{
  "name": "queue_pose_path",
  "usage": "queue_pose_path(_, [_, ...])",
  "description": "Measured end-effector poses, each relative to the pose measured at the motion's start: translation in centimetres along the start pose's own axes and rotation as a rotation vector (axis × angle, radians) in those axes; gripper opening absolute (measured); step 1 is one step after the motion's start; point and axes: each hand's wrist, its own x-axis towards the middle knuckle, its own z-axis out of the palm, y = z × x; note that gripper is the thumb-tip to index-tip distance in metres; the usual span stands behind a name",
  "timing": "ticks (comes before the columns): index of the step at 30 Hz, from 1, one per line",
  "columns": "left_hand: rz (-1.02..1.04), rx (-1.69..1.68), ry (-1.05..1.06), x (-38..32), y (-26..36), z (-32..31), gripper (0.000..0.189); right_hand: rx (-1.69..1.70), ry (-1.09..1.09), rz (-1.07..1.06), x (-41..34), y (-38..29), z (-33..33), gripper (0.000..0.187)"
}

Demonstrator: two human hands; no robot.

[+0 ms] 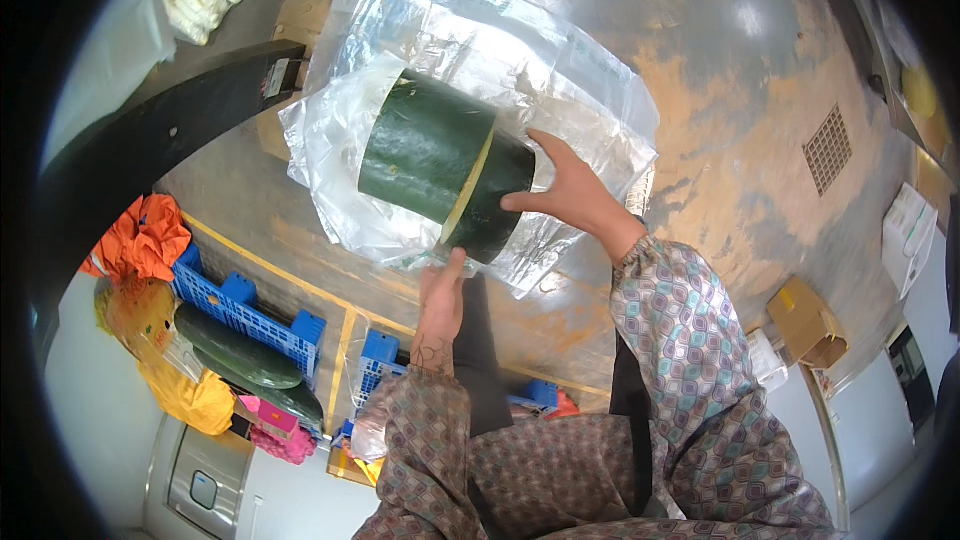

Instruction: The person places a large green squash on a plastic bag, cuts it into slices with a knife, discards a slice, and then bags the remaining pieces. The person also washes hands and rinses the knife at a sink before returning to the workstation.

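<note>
A dark green winter melon section lies on its side on clear plastic bagging, its left end inside a plastic bag. Against its right end sits a shorter winter melon piece. Pale flesh shows as a narrow strip at the cut between them. My right hand grips the shorter piece by its right end, thumb and fingers spread around it. Below the cut, my left hand has a raised thumb touching the near side of the melon. Its other fingers are mostly hidden, so its hold is unclear.
A dark curved beam reaches in from the left. Lower left, blue plastic crates stand near whole winter melons, an orange cloth and a yellow bag. At right are a floor grate and a cardboard box.
</note>
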Motion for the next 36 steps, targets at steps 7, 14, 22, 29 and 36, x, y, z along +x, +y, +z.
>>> queue_pose_path(7, [0.053, 0.082, 0.055, 0.3, -1.5, -2.7, 0.051, 0.021, 0.125, 0.183, -5.7, 4.2, -2.8, 0.090])
queue_pose_path(14, [0.155, -0.050, 0.438, -0.7, -6.2, -5.2, 0.031, 0.065, -0.005, 0.378, -12.1, 5.5, -4.9, 0.063])
queue_pose_path(22, [0.140, 0.041, 0.603, -4.7, -21.1, -5.5, 0.039, -0.603, -0.508, 0.216, -15.3, 5.0, -1.6, 0.029])
queue_pose_path(29, [0.096, -0.251, 0.540, -15.1, -29.7, -15.8, 0.030, -0.893, -0.713, 0.238, -19.3, 3.3, 8.1, 0.042])
queue_pose_path(36, [-0.096, -0.880, 1.364, -22.3, -45.2, -49.9, 0.050, -1.079, -0.707, 0.189, -26.5, 8.3, 31.9, 0.039])
